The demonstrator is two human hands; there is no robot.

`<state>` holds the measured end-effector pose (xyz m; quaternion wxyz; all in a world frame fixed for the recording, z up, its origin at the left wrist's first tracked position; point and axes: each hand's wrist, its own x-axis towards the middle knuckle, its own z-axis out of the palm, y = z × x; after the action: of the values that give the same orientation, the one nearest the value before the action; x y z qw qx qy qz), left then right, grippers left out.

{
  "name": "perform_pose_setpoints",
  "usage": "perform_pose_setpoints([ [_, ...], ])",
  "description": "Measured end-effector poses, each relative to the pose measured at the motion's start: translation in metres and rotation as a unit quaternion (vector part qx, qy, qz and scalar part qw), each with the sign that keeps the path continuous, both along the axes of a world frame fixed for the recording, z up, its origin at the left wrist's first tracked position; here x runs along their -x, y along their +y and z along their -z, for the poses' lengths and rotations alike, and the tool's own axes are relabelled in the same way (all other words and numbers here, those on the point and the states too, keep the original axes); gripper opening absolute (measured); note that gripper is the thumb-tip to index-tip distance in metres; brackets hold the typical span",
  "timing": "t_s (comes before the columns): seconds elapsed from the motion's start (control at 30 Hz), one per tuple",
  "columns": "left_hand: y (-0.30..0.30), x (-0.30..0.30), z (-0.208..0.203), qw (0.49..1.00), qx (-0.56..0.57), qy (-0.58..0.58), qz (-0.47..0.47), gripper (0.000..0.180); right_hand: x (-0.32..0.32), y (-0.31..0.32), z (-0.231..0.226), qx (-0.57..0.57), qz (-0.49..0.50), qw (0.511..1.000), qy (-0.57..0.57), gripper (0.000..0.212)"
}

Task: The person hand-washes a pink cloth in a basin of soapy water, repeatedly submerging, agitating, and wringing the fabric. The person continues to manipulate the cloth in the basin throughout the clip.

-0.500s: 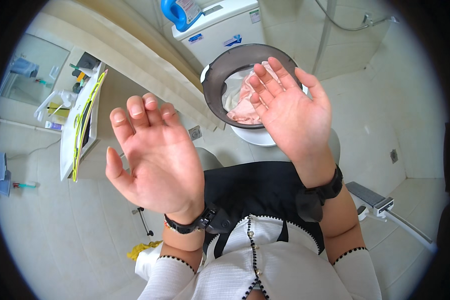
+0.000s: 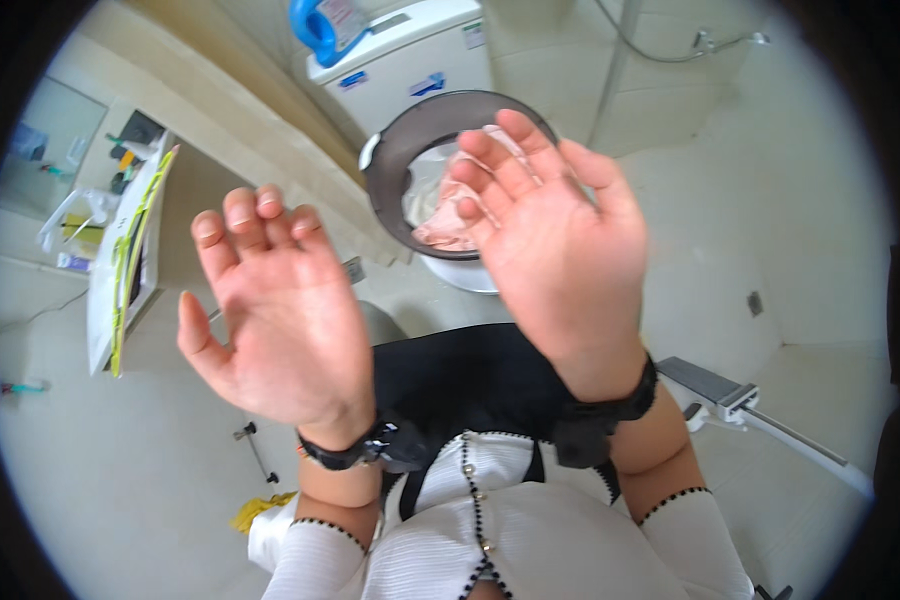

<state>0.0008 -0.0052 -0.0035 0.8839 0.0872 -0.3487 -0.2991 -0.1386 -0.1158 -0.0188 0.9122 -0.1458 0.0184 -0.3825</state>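
My left hand [image 2: 285, 320] is raised with its palm up, its fingers slightly curled and apart, holding nothing. Beside it, my right hand [image 2: 570, 260] is also held palm up with fingers spread and nothing in it. Black bands circle both wrists. Beyond my right hand stands a dark, see-through basin [image 2: 382, 195] with white handles, on top of the white toilet. Pink cloth [image 2: 448, 222] and white cloth [image 2: 425, 190] lie inside it. My right fingers cover part of the basin and the pink cloth in this view, and appear to be above them.
Behind the basin is a white toilet tank [image 2: 410, 65] with a blue bottle [image 2: 325, 30] on it. A washbasin counter [image 2: 105, 300] with a yellow-green edge stands at left, beside a beige curtain [image 2: 260, 130]. A grey-and-white long-handled tool [image 2: 710, 385] is at right. Yellow cloth [image 2: 260, 512] lies lower left.
The whole view has shifted, so the room's things appear further left. My right hand has turned slightly and sits a little lower relative to the basin. Both hands stay open.
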Motion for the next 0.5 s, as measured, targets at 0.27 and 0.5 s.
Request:
perform_pose_setpoints([
  [0.27,-0.001,0.002,0.011,0.999,-0.041,0.016,-0.012,0.040,0.007,0.010,-0.013,0.140,0.119,0.982,0.033,0.042],
  [0.5,-0.002,0.008,0.010,0.998,-0.060,-0.001,-0.023,0.041,0.014,0.018,-0.022,0.214,0.143,0.966,0.025,0.046],
])
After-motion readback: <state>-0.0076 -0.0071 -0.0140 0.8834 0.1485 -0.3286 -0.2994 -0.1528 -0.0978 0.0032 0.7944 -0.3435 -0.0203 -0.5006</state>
